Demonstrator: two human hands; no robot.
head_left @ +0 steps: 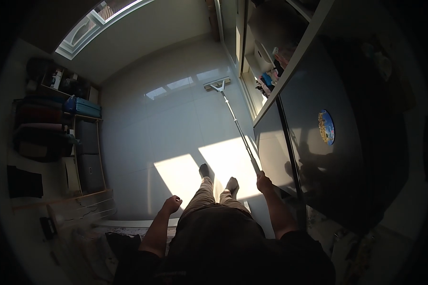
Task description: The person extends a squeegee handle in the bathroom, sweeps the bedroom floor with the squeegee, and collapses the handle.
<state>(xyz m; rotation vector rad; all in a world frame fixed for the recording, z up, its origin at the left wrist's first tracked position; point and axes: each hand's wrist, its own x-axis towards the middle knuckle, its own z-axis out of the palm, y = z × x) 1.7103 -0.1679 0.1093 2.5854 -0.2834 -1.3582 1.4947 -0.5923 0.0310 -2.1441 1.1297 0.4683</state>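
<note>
My right hand (265, 183) is wrapped round the upper end of a long-handled flat mop (238, 124). Its handle slants away from me across the floor, and the wide flat head (217, 84) lies on the tiles near the open cabinet. On the other side of my body, my left hand (172, 204) hangs with its fingers curled in, and nothing shows in it. Between the hands are my legs and dark-socked feet, standing partly in a bright patch of sunlight.
Pale floor tiles (171, 123) stretch ahead to the far wall. Shelves with drawers (90, 171), clothes and a blue box (88, 108) line the left side. To the right stand an open cabinet with clothes (269, 78) and a dark glossy door bearing a round sticker (326, 127).
</note>
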